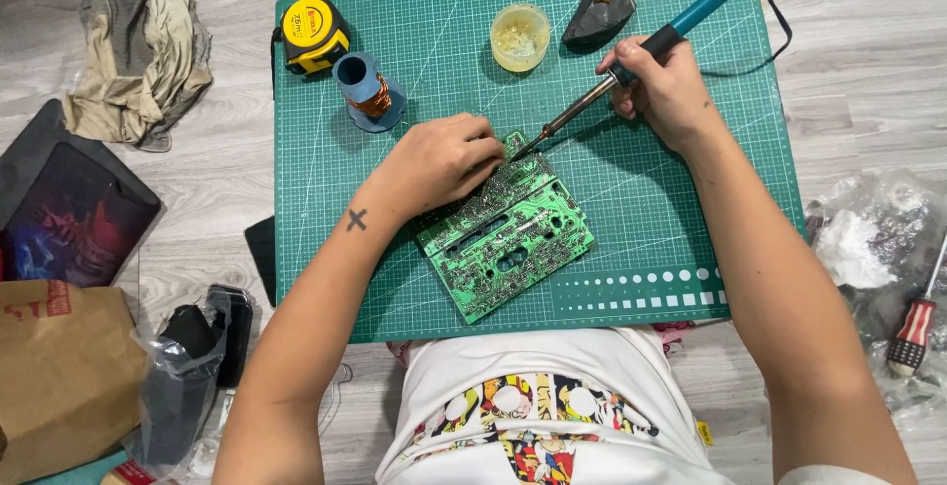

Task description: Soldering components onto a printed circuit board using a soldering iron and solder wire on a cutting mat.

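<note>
You are mid-solder: your right hand (663,85) grips the soldering iron (631,61), its tip at the upper edge of the green circuit board (503,233) at frame centre. Your left hand (444,161), fingers curled, pins that board to the cutting mat (671,209); keep both steady.

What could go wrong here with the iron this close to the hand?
The soldering iron tip sits right beside the left hand fingers on the circuit board; a slip could burn them. The board lies unclamped and may shift. The iron's cord trails off the green mat and could snag.
</note>
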